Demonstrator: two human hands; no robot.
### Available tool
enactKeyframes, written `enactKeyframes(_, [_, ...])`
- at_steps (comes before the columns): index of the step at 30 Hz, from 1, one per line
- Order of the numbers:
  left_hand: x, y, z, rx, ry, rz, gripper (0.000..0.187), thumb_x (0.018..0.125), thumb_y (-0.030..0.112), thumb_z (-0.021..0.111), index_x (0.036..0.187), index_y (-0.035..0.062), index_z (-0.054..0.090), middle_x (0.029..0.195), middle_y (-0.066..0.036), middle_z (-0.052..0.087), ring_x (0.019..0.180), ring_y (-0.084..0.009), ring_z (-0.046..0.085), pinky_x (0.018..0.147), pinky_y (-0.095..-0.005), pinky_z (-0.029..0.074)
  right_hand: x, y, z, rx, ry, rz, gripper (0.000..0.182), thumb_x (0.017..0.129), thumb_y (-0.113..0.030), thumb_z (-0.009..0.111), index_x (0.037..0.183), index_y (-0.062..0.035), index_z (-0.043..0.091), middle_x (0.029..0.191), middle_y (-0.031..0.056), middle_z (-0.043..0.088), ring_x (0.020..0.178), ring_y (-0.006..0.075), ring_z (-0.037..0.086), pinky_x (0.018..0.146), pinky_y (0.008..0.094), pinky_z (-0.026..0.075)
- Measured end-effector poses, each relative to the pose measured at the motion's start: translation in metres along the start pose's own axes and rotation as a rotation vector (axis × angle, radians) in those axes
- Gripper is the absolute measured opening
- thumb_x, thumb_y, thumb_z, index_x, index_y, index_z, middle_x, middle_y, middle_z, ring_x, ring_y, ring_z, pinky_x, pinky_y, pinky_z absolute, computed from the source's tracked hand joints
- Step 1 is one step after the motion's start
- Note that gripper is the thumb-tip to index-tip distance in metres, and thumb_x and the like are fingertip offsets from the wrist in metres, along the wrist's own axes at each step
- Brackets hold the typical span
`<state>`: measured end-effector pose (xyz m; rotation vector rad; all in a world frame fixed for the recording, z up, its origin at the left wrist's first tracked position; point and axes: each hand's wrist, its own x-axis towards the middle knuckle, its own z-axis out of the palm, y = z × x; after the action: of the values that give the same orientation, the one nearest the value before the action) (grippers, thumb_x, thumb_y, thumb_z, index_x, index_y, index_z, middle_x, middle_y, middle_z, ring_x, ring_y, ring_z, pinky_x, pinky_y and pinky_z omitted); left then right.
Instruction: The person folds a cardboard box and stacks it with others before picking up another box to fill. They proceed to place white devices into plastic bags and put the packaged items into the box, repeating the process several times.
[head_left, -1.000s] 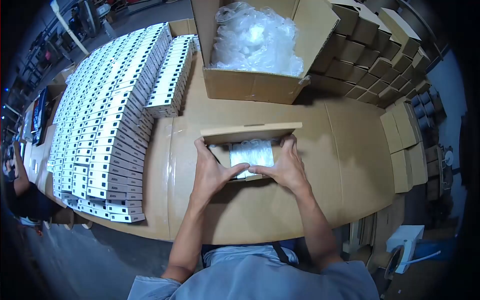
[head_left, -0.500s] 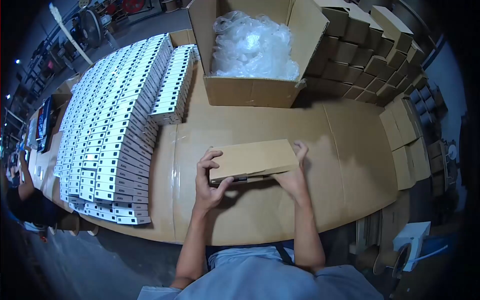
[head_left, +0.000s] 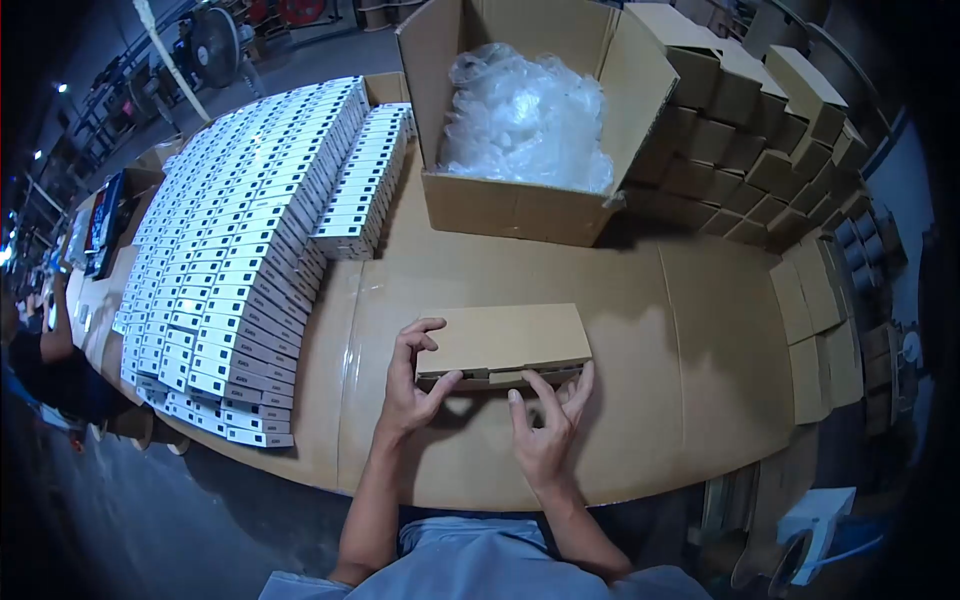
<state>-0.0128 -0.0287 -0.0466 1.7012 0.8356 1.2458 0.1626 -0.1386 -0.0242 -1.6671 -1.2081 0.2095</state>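
A small brown box (head_left: 503,340) lies closed on the cardboard-covered table (head_left: 690,330), gripped at its left end by the left hand (head_left: 412,385), while the right hand (head_left: 545,430) spreads its fingers against the box's near edge, grasping nothing.

Both hands (head_left: 480,400) seemingly closing carton (head_left: 503,340).

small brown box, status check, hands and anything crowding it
Left hand grips the small brown box at its left end, lid down. Right hand open, fingertips at its front edge. Box flat on the table, clear of the white box stacks and big carton.
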Motion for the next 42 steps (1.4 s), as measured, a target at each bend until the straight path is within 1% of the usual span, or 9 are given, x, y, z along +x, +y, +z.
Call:
enactKeyframes(5, [-0.004,0.004,0.002,-0.006,-0.001,-0.041,0.034,0.079,0.011,0.078,0.112,0.0065,0.072,0.146,-0.018,0.050,0.143,-0.0365,0.044,0.117,-0.0468,0.036,-0.004,0.018,0.001,0.052,-0.018,-0.035,0.024,0.085,-0.004,0.079,0.107,-0.0086,0.074,0.159,0.0278,0.029,0.137,0.0429,0.047,0.116,0.0484,0.035])
enactKeyframes(8, [-0.005,0.005,-0.004,0.017,-0.051,-0.008,0.034,0.082,0.014,0.076,0.115,0.0064,0.073,0.149,-0.019,0.048,0.145,-0.0365,0.041,0.119,-0.0474,0.034,0.005,0.009,-0.007,0.043,0.009,-0.100,0.027,0.090,0.000,0.071,0.116,-0.0041,0.068,0.158,0.0277,0.033,0.137,0.0394,0.050,0.117,0.0456,0.035])
enactKeyframes(9, [-0.004,0.001,-0.006,0.039,-0.070,-0.025,0.037,0.086,0.028,0.069,0.115,0.0072,0.075,0.153,-0.019,0.044,0.148,-0.0363,0.037,0.120,-0.0504,0.030,0.007,0.006,-0.010,0.048,0.028,-0.114,0.028,0.092,0.000,0.069,0.119,-0.0029,0.066,0.157,0.0279,0.036,0.137,0.0383,0.050,0.117,0.0452,0.035])
enactKeyframes(13, [-0.006,0.001,-0.003,-0.004,-0.046,-0.051,0.032,0.088,0.023,0.064,0.113,0.0060,0.075,0.153,-0.020,0.045,0.147,-0.0360,0.038,0.122,-0.0512,0.025,0.013,0.039,-0.013,0.217,0.171,0.036,0.021,0.094,0.000,0.066,0.114,-0.0015,0.066,0.136,0.0257,0.062,0.128,0.0370,0.060,0.108,0.0437,0.047])
enactKeyframes(20, [-0.010,-0.012,0.006,-0.031,0.022,0.016,0.021,0.085,0.013,0.062,0.099,0.0052,0.076,0.152,-0.020,0.044,0.147,-0.0363,0.038,0.122,-0.0483,0.027,0.031,0.065,-0.021,0.308,0.088,-0.017,0.010,0.092,0.003,0.066,0.101,0.0031,0.069,0.130,0.0254,0.066,0.122,0.0372,0.064,0.105,0.0432,0.050])
enactKeyframes(26, [-0.013,-0.008,0.012,-0.113,0.066,-0.048,0.015,0.082,0.014,0.062,0.081,0.0056,0.074,0.152,-0.021,0.045,0.147,-0.0361,0.036,0.122,-0.0506,0.024,0.043,0.065,-0.037,-0.102,0.022,-0.373,0.016,0.082,-0.005,0.075,0.094,0.0012,0.067,0.136,0.0273,0.060,0.131,0.0467,0.055,0.111,0.0530,0.045])
enactKeyframes(30, [-0.005,0.006,0.002,0.097,-0.019,0.002,0.009,0.075,0.008,0.066,0.079,0.0057,0.074,0.150,-0.021,0.049,0.146,-0.0389,0.039,0.122,-0.0530,0.026,0.072,0.043,-0.049,-0.167,-0.199,-0.436,0.046,0.069,-0.023,0.090,0.095,0.0017,0.063,0.149,0.0239,0.050,0.143,0.0477,0.041,0.116,0.0559,0.036])
enactKeyframes(35, [0.021,0.062,-0.001,0.705,-0.260,0.133,0.054,0.061,0.046,0.093,0.079,0.0063,0.061,0.144,-0.015,0.054,0.142,-0.0481,0.039,0.121,-0.0605,0.027,0.109,0.049,-0.042,-0.176,-0.514,-0.496,0.072,0.058,-0.054,0.095,0.086,-0.0022,0.054,0.150,0.0228,0.047,0.146,0.0455,0.036,0.115,0.0526,0.037])
enactKeyframes(42, [0.036,0.040,0.010,0.655,-0.280,0.276,0.056,0.064,0.046,0.091,0.072,0.0073,0.051,0.137,-0.012,0.059,0.132,-0.0408,0.046,0.108,-0.0539,0.039,0.110,0.040,-0.029,-0.208,-0.502,-0.516,0.073,0.062,-0.059,0.091,0.097,-0.0044,0.058,0.142,0.0176,0.051,0.138,0.0437,0.043,0.110,0.0536,0.041])
